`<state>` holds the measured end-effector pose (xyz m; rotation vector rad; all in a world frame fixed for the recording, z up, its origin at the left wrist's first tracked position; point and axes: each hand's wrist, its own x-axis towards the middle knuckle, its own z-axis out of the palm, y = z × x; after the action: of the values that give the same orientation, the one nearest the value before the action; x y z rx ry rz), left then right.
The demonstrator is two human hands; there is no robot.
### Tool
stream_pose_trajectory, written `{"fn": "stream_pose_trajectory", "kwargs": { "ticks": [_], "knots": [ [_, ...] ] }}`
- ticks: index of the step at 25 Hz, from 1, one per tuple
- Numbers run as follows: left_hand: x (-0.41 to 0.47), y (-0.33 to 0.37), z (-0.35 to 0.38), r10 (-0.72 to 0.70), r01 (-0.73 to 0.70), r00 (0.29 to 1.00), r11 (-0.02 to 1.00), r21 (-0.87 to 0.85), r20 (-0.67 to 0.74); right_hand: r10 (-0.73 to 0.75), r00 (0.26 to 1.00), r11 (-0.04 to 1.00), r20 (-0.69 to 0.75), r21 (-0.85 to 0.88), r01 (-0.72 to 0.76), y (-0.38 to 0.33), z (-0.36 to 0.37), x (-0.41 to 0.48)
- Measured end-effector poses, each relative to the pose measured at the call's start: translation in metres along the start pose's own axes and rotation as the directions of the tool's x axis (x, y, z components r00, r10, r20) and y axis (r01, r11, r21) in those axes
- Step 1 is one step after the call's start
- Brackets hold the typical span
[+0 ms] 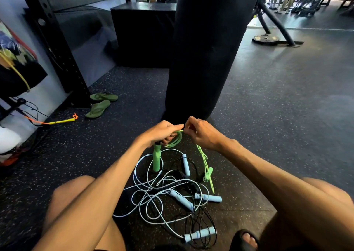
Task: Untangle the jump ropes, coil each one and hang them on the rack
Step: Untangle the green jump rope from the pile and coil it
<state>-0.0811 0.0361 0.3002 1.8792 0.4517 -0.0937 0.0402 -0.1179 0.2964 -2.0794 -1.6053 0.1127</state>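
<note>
Hands are meeting above the floor, just in front of the punching bag (206,49) base. Left hand (162,134) is gripping the top of one green handle (156,159) plus a few coiled loops of the green jump rope (175,140). That handle is hanging near vertical, lower end pointing at the pile.

Right hand (203,134) is pinching the same cord between thumb and fingertips, right beside the left thumb, other fingers curled. Free run of cord is dropping from under the right hand, down and toward the person, ending at the second green handle (208,173) lying on the floor at the pile's right side.

So the slack is lying on the right, long axis running far-to-near. Right hand is nearer to it. My read: right is feeding, left is holding the coil.

Blue ropes (182,200) and a black rope (193,187) are lying tangled on the floor between the knees, below both hands. Can't tell whether green is fully clear of them at the second handle.

Black holed upright (51,38) is standing well off left by the wall; can't tell if it's the hanging rack.

Not seeing any readable brand, label or text.
</note>
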Motion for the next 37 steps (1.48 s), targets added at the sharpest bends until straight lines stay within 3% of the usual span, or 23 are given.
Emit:
{"fn": "stream_pose_trajectory", "kwargs": {
  "ticks": [3,7,12,16,19,22,26,32,34,37],
  "knots": [
    [-0.004,0.002,-0.006,0.009,0.01,0.997,0.969,-0.245,0.079,0.054,0.997,0.997,0.048,-0.05,-0.051,0.007,0.002,-0.002],
    [-0.001,0.001,-0.008,0.009,0.02,0.998,0.879,-0.477,0.058,0.1,0.994,0.993,0.034,-0.069,-0.098,0.014,0.005,0.0],
    [0.007,-0.006,-0.019,-0.104,-0.057,0.97,0.781,-0.622,-0.221,0.188,0.981,0.979,0.043,-0.088,-0.184,0.032,0.006,-0.001],
    [0.013,-0.024,-0.03,-0.326,-0.128,0.799,0.728,-0.673,-0.505,0.349,0.937,0.914,0.027,-0.232,-0.334,0.052,0.006,-0.008],
    [0.012,-0.036,-0.049,-0.47,-0.184,0.607,0.701,-0.689,-0.641,0.491,0.871,0.816,-0.015,-0.342,-0.466,0.069,0.003,-0.019],
    [0.009,-0.051,-0.074,-0.567,-0.195,0.408,0.711,-0.676,-0.715,0.645,0.759,0.679,-0.089,-0.39,-0.622,0.089,-0.009,-0.033],
    [0.005,-0.061,-0.087,-0.604,-0.192,0.31,0.717,-0.671,-0.734,0.738,0.643,0.551,-0.204,-0.369,-0.749,0.103,-0.022,-0.05],
    [-0.008,-0.063,-0.097,-0.648,-0.179,0.14,0.728,-0.662,-0.749,0.736,0.614,0.477,-0.287,-0.425,-0.77,0.109,-0.032,-0.057],
    [-0.013,-0.068,-0.105,-0.649,-0.195,0.149,0.721,-0.665,-0.746,0.765,0.575,0.444,-0.291,-0.409,-0.797,0.117,-0.039,-0.064],
    [-0.01,-0.061,-0.093,-0.609,-0.214,0.295,0.709,-0.672,-0.736,0.755,0.602,0.467,-0.261,-0.431,-0.772,0.119,-0.031,-0.067]
  ]
}}
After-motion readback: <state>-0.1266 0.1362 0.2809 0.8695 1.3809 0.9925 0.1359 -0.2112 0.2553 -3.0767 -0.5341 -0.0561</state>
